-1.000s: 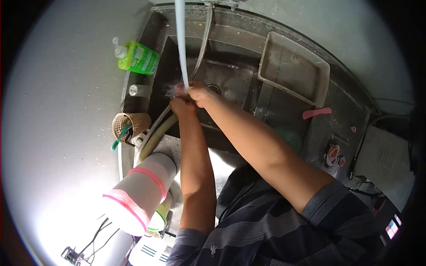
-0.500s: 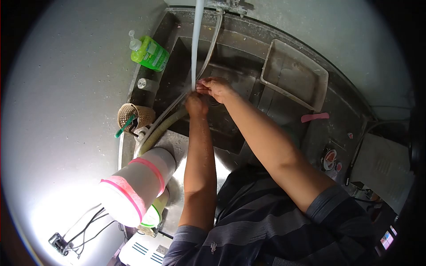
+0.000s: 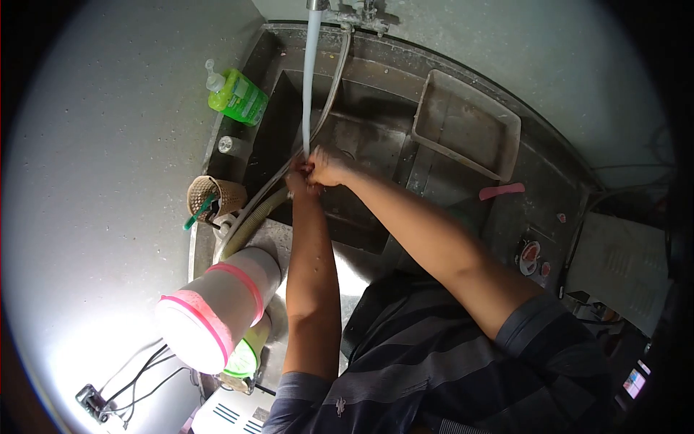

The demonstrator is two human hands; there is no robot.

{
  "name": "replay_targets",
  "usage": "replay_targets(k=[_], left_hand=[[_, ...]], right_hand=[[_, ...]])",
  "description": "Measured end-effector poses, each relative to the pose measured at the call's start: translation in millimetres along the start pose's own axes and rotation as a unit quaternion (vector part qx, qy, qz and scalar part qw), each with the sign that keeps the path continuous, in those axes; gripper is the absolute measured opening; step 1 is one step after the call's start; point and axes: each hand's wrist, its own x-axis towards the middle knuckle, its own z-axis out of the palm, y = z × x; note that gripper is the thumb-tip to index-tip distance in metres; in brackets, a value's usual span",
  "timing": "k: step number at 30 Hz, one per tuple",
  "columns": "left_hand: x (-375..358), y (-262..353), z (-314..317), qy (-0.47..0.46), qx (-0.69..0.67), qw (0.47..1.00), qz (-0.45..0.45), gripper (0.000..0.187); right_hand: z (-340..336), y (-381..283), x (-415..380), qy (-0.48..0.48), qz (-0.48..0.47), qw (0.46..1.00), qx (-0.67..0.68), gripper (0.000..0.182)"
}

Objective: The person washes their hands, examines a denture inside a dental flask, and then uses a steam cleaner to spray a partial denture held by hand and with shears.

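Observation:
My two hands meet over a steel sink [image 3: 376, 141] under a stream of water [image 3: 309, 87] that falls from a tap [image 3: 352, 13] on the wall. My right hand [image 3: 330, 166] is curled like a fist with the water hitting it. My left hand [image 3: 297, 182] presses against it from below, fingers bent. I see nothing held in either hand. Both bare forearms reach out from a dark striped shirt.
A green soap bottle [image 3: 235, 95] and a small jar [image 3: 233, 146] stand on the sink's left rim. Beside them are a wicker cup [image 3: 217, 194] with a green brush, a pale hose [image 3: 249, 220] and a white cylinder with pink bands [image 3: 217, 304]. A grey tray [image 3: 466, 123] and a pink strip [image 3: 500, 191] lie right.
My hands were rubbing under the stream, came slightly apart half a second ago, and now press together again. The camera view has shifted a little.

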Motion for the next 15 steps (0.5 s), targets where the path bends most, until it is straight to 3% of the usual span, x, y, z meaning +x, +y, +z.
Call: replay_targets(k=[2, 3, 4, 6, 7, 9, 10, 11, 12, 13, 15], left_hand=[[30.2, -17.8, -25.7, -0.034, -0.035, 0.999, 0.014, 0.027], [83.9, -22.7, -69.1, -0.105, 0.032, 0.994, -0.006, 0.028], [78.5, -23.3, -63.0, -0.105, 0.029, 0.994, -0.011, 0.028], [53.3, -19.4, -39.1, 0.000, -0.081, 0.994, -0.069, 0.026], [64.7, -17.0, -64.7, -0.145, -0.103, 0.980, -0.094, 0.021], [49.2, -7.0, -43.6, -0.071, -0.068, 0.988, -0.118, 0.015], [39.2, -2.8, -36.6, -0.050, -0.003, 0.995, -0.087, 0.013], [27.9, 0.0, -31.1, -0.031, 0.062, 0.996, -0.055, 0.013], [14.9, 1.3, -23.6, -0.004, 0.120, 0.991, -0.063, 0.014], [0.4, 2.2, -17.4, 0.024, 0.177, 0.981, -0.069, 0.015], [-20.6, 4.3, -18.5, 0.002, 0.198, 0.977, -0.085, 0.015]], right_hand=[[-27.8, -16.2, -19.3, -0.057, -0.010, 0.997, -0.049, 0.030], [-43.3, -19.8, -30.1, -0.082, -0.019, 0.996, -0.009, 0.033], [-58.7, -21.3, -40.9, -0.106, -0.025, 0.993, 0.035, 0.036], [-102.5, -12.5, -49.2, -0.087, 0.012, 0.995, 0.057, 0.042], [-114.6, 13.4, -34.3, -0.122, 0.027, 0.990, 0.071, 0.049], [-157.9, 46.6, -17.4, -0.078, 0.049, 0.996, -0.003, 0.062], [-172.5, 61.2, -15.3, 0.029, 0.030, 0.999, 0.012, 0.053], [-171.5, 111.0, 18.2, 0.116, -0.071, 0.988, 0.079, 0.033], [-199.7, 106.7, 15.8, 0.165, -0.032, 0.985, 0.021, 0.035], [-211.0, 146.1, 38.8, 0.204, -0.117, 0.968, 0.084, 0.036], [-245.7, 141.4, 36.3, 0.165, -0.062, 0.977, 0.116, 0.037]])
